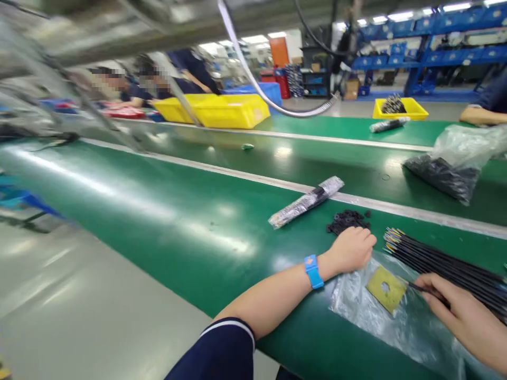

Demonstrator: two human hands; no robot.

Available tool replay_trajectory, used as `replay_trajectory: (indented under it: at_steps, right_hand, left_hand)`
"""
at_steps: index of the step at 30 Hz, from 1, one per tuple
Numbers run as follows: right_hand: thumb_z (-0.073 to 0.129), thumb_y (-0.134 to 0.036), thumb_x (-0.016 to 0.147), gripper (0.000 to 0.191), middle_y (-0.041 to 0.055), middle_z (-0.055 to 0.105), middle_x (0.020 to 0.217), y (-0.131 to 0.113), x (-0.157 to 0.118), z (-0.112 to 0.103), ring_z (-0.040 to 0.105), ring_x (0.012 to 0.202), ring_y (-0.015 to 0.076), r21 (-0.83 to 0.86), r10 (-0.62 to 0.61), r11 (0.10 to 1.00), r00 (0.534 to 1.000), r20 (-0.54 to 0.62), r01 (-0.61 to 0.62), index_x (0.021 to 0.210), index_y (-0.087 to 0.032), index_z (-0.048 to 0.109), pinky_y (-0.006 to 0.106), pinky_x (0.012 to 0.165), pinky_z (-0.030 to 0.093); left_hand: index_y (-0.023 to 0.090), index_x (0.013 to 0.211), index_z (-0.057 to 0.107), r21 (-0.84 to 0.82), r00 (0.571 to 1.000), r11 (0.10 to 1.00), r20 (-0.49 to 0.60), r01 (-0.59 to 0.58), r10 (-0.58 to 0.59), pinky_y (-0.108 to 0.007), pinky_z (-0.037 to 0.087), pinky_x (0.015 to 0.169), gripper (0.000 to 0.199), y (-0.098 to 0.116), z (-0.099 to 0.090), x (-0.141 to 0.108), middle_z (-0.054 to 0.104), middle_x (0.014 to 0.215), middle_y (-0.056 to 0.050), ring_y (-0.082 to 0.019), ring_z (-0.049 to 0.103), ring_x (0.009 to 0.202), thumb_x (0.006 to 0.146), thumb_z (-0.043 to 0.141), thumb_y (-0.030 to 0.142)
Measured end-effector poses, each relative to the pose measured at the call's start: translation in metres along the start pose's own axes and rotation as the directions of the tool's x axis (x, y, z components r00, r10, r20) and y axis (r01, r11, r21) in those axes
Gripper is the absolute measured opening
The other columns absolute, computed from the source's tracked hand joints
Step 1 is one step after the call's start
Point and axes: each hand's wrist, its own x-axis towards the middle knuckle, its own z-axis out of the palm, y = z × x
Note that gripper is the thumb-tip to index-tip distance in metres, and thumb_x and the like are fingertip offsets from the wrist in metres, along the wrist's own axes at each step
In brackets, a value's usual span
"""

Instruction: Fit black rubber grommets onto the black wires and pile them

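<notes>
My left hand point(354, 248), with a blue band on its wrist, is closed beside a pile of small black parts point(345, 220). Its fingertips are turned away, so what they hold, if anything, is hidden. Between the thumb and fingers of my right hand point(455, 306) is a thin black cable point(416, 287), its tip pointing left. That tip is close to a yellow square piece point(386, 289) with a hole in it, lying on a clear plastic bag point(356, 295). Beyond my right hand lies a bundle of black cables point(439, 261) with bared coloured wire ends.
A plastic-wrapped bundle point(307, 202) lies across the green bench point(166, 211) near a metal strip. Farther right sits a bag of black parts point(447, 171). Yellow bins point(232, 112) stand across the line, where other people sit. A white hose point(253, 87) hangs overhead.
</notes>
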Motion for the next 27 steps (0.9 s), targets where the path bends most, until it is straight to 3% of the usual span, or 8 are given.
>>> replay_trajectory:
  at_steps: [4, 8, 14, 18, 20, 22, 25, 27]
  right_hand:
    - [0.038, -0.028, 0.090, 0.024, 0.0056, 0.068, 0.099, -0.030, 0.004, -0.015, 0.065, 0.087, 0.0190, 0.008, -0.010, 1.000, 0.998, 0.063, 0.009, 0.099, -0.023, 0.059, 0.033, 0.077, 0.052]
    - [0.038, -0.015, 0.088, 0.030, 0.0050, 0.065, 0.107, -0.036, 0.006, -0.008, 0.062, 0.092, 0.0172, -0.081, -0.040, 0.996, 0.998, 0.057, 0.045, 0.113, -0.022, 0.054, 0.031, 0.079, 0.049]
    - [0.036, -0.008, 0.087, 0.027, 0.0058, 0.060, 0.087, -0.039, 0.006, 0.011, 0.053, 0.058, 0.0109, -0.400, -0.036, 0.912, 0.991, 0.130, 0.086, 0.091, -0.018, 0.061, 0.023, 0.052, 0.036]
    - [0.039, -0.007, 0.086, 0.025, 0.0065, 0.061, 0.081, -0.040, 0.009, 0.007, 0.054, 0.059, 0.0127, -0.395, -0.029, 0.916, 0.991, 0.128, 0.077, 0.086, -0.016, 0.062, 0.025, 0.053, 0.034]
    - [0.041, -0.013, 0.089, 0.022, 0.0064, 0.063, 0.081, -0.039, 0.009, -0.001, 0.058, 0.065, 0.0144, -0.289, -0.029, 0.956, 0.994, 0.103, 0.058, 0.085, -0.016, 0.063, 0.025, 0.058, 0.037]
    - [0.043, -0.019, 0.091, 0.020, 0.0044, 0.066, 0.081, -0.041, 0.009, -0.011, 0.059, 0.071, 0.0142, -0.110, -0.027, 0.993, 0.998, 0.051, 0.032, 0.088, -0.017, 0.062, 0.025, 0.063, 0.040]
    - [0.044, -0.021, 0.090, 0.018, -0.0001, 0.067, 0.078, -0.044, 0.008, -0.020, 0.058, 0.068, 0.0104, 0.143, 0.000, 0.990, 1.000, -0.025, 0.004, 0.088, -0.019, 0.062, 0.022, 0.064, 0.039]
    - [0.045, -0.020, 0.089, 0.017, -0.0016, 0.066, 0.074, -0.046, 0.008, -0.022, 0.056, 0.062, 0.0086, 0.229, 0.019, 0.973, 0.999, -0.038, -0.010, 0.085, -0.018, 0.062, 0.021, 0.061, 0.038]
  left_hand:
    - [0.016, 0.085, 0.056, -0.123, 0.997, 0.992, 0.080, -0.011, 0.020, -0.035, 0.043, 0.073, 0.011, 0.007, 0.004, -0.001, 0.058, 0.086, -0.009, -0.022, 0.053, 0.082, 0.083, 0.046, 0.018]
    - [0.016, 0.087, 0.056, -0.165, 0.997, 0.986, 0.077, -0.016, 0.029, -0.035, 0.044, 0.074, 0.015, 0.003, 0.007, 0.001, 0.057, 0.084, -0.008, -0.022, 0.052, 0.082, 0.085, 0.041, 0.018]
    - [0.016, 0.086, 0.056, -0.165, 0.996, 0.986, 0.087, 0.002, 0.012, -0.035, 0.044, 0.074, 0.016, 0.002, 0.003, 0.000, 0.056, 0.082, -0.008, -0.022, 0.053, 0.081, 0.085, 0.041, 0.017]
    - [0.017, 0.089, 0.056, -0.420, 0.995, 0.902, 0.020, 0.099, -0.101, -0.034, 0.045, 0.075, 0.013, 0.004, -0.001, -0.001, 0.057, 0.084, -0.006, -0.019, 0.054, 0.081, 0.084, 0.043, 0.018]
    - [0.018, 0.091, 0.056, -0.674, 0.980, 0.720, 0.031, 0.167, -0.198, -0.031, 0.047, 0.074, 0.011, 0.008, -0.004, -0.002, 0.058, 0.085, -0.004, -0.016, 0.056, 0.078, 0.083, 0.048, 0.021]
    - [0.018, 0.090, 0.056, -0.890, 0.960, 0.393, 0.141, 0.230, -0.241, -0.029, 0.049, 0.070, 0.013, 0.015, -0.006, -0.003, 0.060, 0.081, -0.002, -0.014, 0.057, 0.072, 0.080, 0.055, 0.026]
    - [0.016, 0.087, 0.057, -0.942, 0.924, -0.072, 0.336, 0.328, -0.182, -0.027, 0.050, 0.065, 0.021, 0.026, -0.011, -0.004, 0.061, 0.075, 0.000, -0.011, 0.059, 0.063, 0.075, 0.065, 0.031]
    - [0.016, 0.085, 0.059, -0.903, 0.903, -0.228, 0.402, 0.364, -0.150, -0.026, 0.050, 0.064, 0.022, 0.031, -0.014, -0.004, 0.062, 0.072, 0.000, -0.010, 0.060, 0.060, 0.072, 0.069, 0.032]
